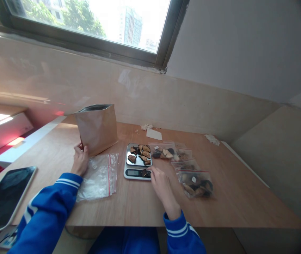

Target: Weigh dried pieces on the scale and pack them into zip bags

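Note:
My left hand (80,160) is closed on the lower left edge of a brown kraft paper bag (97,130), which stands upright with its top open. My right hand (161,181) is at the front right of a small digital scale (127,168). Its fingers pinch a dark brown dried piece (144,173) over the scale's display panel. Several brown and black dried pieces (144,154) lie on the scale's shiny plate; I cannot make out what they are. Clear empty zip bags (97,178) lie flat beside my left wrist.
Several filled zip bags (196,184) with dried pieces lie right of the scale. A tablet (5,197) lies at the table's left edge. A white card (154,134) and crumpled tissue (146,126) are at the back, by the wall under the window.

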Tool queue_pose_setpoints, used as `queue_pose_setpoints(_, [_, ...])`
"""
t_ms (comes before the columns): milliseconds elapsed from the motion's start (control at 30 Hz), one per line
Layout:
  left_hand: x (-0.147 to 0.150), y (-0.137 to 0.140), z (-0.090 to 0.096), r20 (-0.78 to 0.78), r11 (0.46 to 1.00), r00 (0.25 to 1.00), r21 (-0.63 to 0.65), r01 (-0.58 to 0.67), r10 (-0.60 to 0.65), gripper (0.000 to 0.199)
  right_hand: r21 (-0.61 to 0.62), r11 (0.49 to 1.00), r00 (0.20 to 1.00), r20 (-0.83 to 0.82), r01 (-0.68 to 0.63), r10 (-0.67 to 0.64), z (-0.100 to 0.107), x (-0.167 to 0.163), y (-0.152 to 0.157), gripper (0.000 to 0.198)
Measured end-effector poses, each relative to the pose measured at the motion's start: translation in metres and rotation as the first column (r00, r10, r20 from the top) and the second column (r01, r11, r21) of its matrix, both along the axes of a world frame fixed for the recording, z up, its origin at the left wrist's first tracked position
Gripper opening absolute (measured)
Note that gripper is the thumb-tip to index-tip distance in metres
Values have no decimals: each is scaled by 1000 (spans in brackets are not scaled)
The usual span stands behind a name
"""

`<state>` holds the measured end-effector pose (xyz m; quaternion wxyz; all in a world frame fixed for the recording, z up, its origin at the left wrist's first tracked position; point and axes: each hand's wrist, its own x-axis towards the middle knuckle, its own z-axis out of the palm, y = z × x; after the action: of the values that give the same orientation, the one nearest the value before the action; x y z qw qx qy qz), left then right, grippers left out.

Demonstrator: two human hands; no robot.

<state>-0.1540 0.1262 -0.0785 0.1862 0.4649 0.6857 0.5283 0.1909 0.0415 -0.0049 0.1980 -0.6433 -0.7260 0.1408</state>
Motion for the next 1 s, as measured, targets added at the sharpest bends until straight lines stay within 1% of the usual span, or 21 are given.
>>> queue_pose_setpoints(100, [-1,0,-2,-20,1000,1000,-11,-1,1,55,52,999,982,-189,-13,23,-4,6,3,35])
queue_pose_setpoints(233, [-2,1,-4,-11,1000,1000,15,9,-9,54,122,993,873,-484,9,52,-9,-6,27,32])
queue_pose_setpoints(333, [-2,1,-4,1,999,1000,33,9,-9,53,133,991,805,-587,-2,80,-10,-21,51,31])
queue_pose_setpoints(400, [-1,1,-3,4,999,1000,31,8,-8,53,123,992,793,-604,-6,80,-9,-28,64,29])
queue_pose_setpoints(467, [-1,1,-2,7,1000,1000,25,6,-6,52,146,989,810,-581,6,81,-7,-32,70,28])
queue_pose_setpoints(533, [-1,1,-2,12,1000,1000,23,-3,3,51,217,975,840,-536,49,77,-5,-33,68,27])
queue_pose_setpoints(600, [0,1,-1,10,1000,1000,22,-10,10,50,295,951,865,-497,95,67,-5,-30,58,28])
queue_pose_setpoints(667, [0,1,-1,3,1000,1000,21,-14,14,49,337,936,886,-458,101,69,-7,-25,44,27])
queue_pose_setpoints(733, [0,1,-1,-2,1000,1000,21,-10,10,49,348,936,911,-399,50,100,-12,-20,28,25])
queue_pose_setpoints(833, [-1,1,-2,-2,1000,1000,26,-16,16,47,347,936,951,-265,-58,157,-23,-16,9,20])
queue_pose_setpoints(933, [-1,2,-4,5,999,1000,43,-18,18,45,339,932,977,-117,-131,180,-37,-15,-2,21])
queue_pose_setpoints(1000, [-2,2,-5,8,998,1000,58,-12,12,45,334,929,982,-47,-159,185,-44,-14,-5,24])
